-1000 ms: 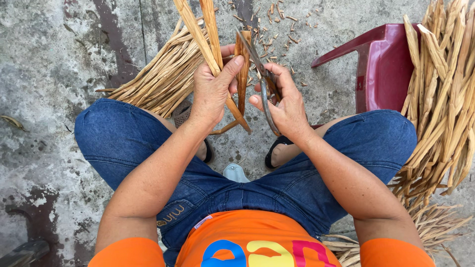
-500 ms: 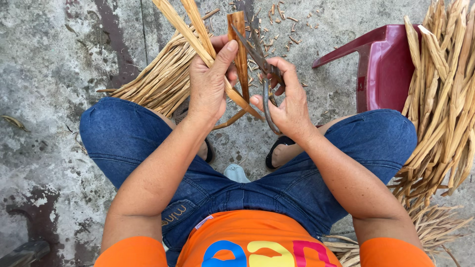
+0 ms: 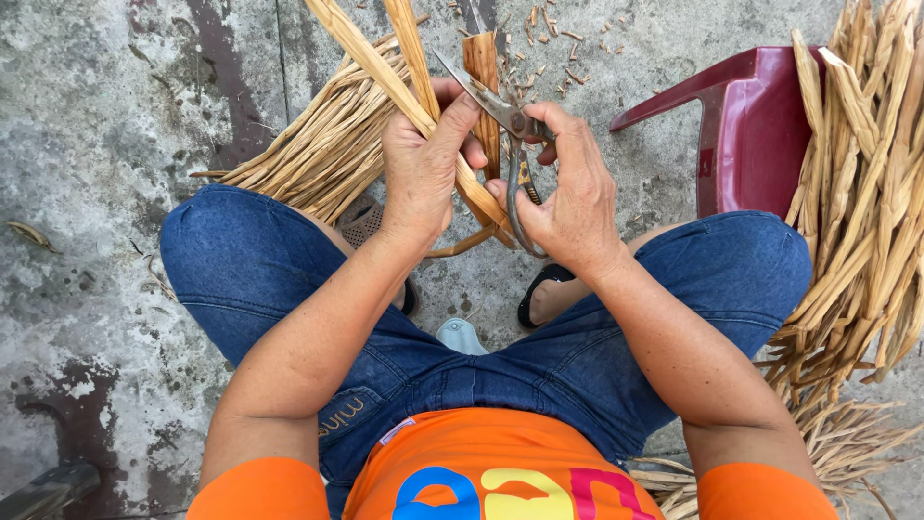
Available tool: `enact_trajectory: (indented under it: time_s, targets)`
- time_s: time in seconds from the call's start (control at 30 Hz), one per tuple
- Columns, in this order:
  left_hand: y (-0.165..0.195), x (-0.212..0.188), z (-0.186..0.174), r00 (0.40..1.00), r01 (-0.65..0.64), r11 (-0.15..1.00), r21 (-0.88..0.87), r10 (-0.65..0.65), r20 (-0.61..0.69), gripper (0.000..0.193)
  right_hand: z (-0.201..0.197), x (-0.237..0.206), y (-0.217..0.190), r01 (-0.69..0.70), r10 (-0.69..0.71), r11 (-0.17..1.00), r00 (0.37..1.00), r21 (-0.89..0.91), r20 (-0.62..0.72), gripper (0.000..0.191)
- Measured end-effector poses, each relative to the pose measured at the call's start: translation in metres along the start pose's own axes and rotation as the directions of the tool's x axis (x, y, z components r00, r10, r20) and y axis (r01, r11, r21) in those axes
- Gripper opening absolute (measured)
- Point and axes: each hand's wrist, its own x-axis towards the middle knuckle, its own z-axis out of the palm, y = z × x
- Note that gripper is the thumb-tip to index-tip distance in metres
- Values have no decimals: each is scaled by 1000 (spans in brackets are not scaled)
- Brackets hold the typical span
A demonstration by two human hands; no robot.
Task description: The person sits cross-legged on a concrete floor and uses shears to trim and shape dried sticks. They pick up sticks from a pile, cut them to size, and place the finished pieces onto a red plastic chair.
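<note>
Scissors point(image 3: 510, 144) now opened at the brown strip point(image 3: 481, 72); right hand point(image 3: 568, 197) gripping them, left hand point(image 3: 423, 169) clasping dried stalks point(image 3: 385, 63)

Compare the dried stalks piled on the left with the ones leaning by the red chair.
The left pile lies flat on the concrete, fanned out beside the left hand; the right bundle stands steeper against the red chair. The left stalks look thinner, the right ones broader. Both are dry and tan.

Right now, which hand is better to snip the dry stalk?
The right hand, probably: it already grips the scissors, blades open at the brown stalk. The left hand is busy clutching the long dried stalks.
</note>
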Motion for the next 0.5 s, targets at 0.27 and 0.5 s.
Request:
enact_trajectory:
  time_s: [0.27, 0.5]
  targets:
    - [-2, -3, -2, 1000, 25, 1000, -18, -25, 2, 13, -2, 0, -5, -46, 48, 995, 999, -91, 22, 72]
    - [-1, -4, -1, 999, 15, 1000, 1, -15, 30, 13, 0, -4, 0, -3, 4, 1000, 1000, -31, 31, 70]
